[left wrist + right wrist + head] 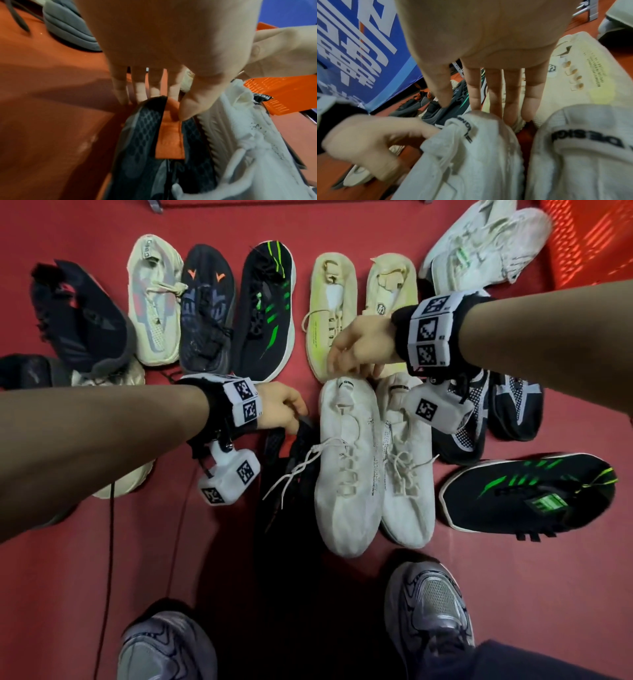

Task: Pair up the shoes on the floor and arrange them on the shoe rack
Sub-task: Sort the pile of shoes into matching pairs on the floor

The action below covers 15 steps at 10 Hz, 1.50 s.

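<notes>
Red floor (102, 559) carried scattered shoes. White sneakers (346, 474) lay paired at centre, the right hand (359, 344) resting straight fingers on their heels; the left hand (279, 407) pinched a black sneaker (139, 135) by its heel. Pairing looked underway; lifting would need gripped heels.

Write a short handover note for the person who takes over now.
Left hand pinches the heel of the black mesh shoe with orange pull tab. Right hand is open, fingertips at the heels of the two white knit shoes, lying side by side. Done: white pair matched. Left: black green-striped knit shoe lies apart from its twin; no shoe seen on a rack.
</notes>
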Each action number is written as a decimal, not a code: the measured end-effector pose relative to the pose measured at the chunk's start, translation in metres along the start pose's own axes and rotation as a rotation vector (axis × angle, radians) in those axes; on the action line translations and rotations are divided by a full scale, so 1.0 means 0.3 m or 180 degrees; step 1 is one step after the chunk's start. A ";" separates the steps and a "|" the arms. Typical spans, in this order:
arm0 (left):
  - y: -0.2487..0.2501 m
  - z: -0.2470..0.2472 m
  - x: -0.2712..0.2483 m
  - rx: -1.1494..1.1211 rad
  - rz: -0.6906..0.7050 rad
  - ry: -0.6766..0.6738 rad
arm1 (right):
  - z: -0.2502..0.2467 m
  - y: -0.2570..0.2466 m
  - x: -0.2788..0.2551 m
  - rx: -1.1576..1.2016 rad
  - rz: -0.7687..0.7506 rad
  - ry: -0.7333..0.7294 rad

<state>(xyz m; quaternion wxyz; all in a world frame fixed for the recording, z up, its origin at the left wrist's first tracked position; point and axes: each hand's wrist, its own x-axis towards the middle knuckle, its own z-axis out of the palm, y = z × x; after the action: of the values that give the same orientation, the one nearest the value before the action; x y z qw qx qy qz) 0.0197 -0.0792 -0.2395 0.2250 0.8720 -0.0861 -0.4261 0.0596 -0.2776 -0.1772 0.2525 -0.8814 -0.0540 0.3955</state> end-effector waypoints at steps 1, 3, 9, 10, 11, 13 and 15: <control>0.002 0.004 -0.009 0.0151 0.0174 -0.0101 | 0.037 -0.023 0.008 -0.0897 -0.0046 -0.0400; -0.015 -0.066 -0.034 0.0806 0.0215 -0.0139 | 0.052 -0.045 0.030 -0.1478 -0.0232 -0.0415; -0.306 -0.180 -0.149 0.0468 -0.0296 0.0407 | 0.190 -0.113 0.088 -0.1832 -0.0809 -0.0103; -0.337 -0.197 -0.179 0.0545 -0.0413 0.0543 | 0.165 -0.152 0.093 -0.1855 -0.0659 0.0131; -0.385 -0.229 -0.220 0.0387 -0.0452 0.0766 | 0.159 -0.207 0.117 -0.1749 -0.0654 0.0261; -0.479 -0.234 -0.262 -0.0301 -0.0699 0.0748 | 0.263 -0.319 0.172 -0.1558 -0.0801 0.0131; -0.523 -0.220 -0.305 -0.0913 -0.0736 0.0988 | 0.343 -0.418 0.231 -0.1753 -0.0702 0.0129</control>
<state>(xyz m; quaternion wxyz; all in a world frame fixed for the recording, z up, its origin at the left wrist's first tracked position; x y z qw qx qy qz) 0.0078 0.1119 -0.2127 0.3068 0.8902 0.1114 -0.3178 0.0454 -0.1071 -0.2199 0.0462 -0.9133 -0.2497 0.3184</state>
